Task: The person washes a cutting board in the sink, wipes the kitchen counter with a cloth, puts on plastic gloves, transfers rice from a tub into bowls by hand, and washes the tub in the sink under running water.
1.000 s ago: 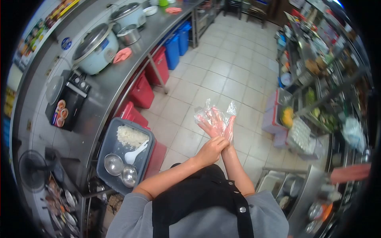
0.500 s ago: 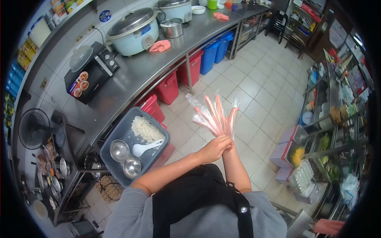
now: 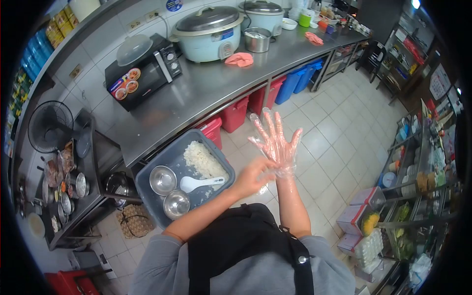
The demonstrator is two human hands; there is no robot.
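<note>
A clear plastic disposable glove [image 3: 282,169] covers my right hand [image 3: 278,142], palm up with the fingers spread. Its loose cuff bunches around my right wrist. My bare left hand [image 3: 252,178] is beside that cuff, its fingers blurred by motion; I cannot tell whether they grip the plastic. Below and to the left is a grey tub [image 3: 147,204] with cooked rice [image 3: 204,160], a white rice paddle [image 3: 196,184] and two metal bowls, one [image 3: 162,180] above the other [image 3: 176,204].
A steel counter [image 3: 196,91] runs along the left wall, bearing a black microwave [image 3: 142,73], large rice cookers [image 3: 206,37], a metal pot [image 3: 257,40] and a pink cloth [image 3: 239,59]. Red bins [image 3: 235,115] and blue bins [image 3: 291,84] stand underneath. Crowded shelves [image 3: 413,182] line the right side.
My left hand has moved left from its clasp around my right wrist. The glove now sits further down over my right fingers and palm. The view has shifted, moving the counter and tub rightward.
</note>
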